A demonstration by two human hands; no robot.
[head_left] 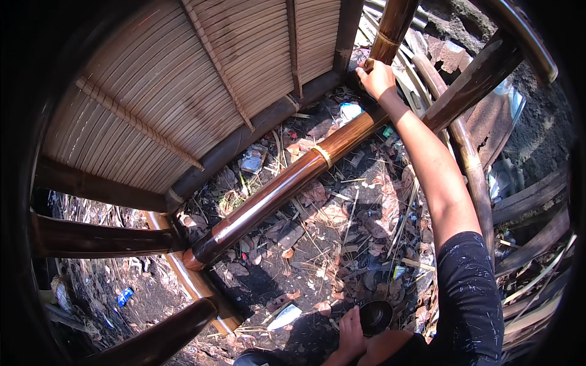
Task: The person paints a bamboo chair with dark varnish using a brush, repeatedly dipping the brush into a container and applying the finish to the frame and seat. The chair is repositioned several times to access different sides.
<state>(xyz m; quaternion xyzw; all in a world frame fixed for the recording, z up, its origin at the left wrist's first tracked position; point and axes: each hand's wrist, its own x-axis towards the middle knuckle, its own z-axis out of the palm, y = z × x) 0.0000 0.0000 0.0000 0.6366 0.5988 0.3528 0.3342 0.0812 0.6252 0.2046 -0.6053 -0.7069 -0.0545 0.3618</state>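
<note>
Our right hand has its fingers curled in by the foot of the bamboo post, near the long pole's far end, but we cannot tell what they pinch. Our left hand's fingers lie together beside the dark cup, which a loose hold or careless knock might tip over.

You see bright sun on the ground, with dark shadows toward its near edge. White glare shines along the long brown pole. Your round view has black, bendy edges.
</note>
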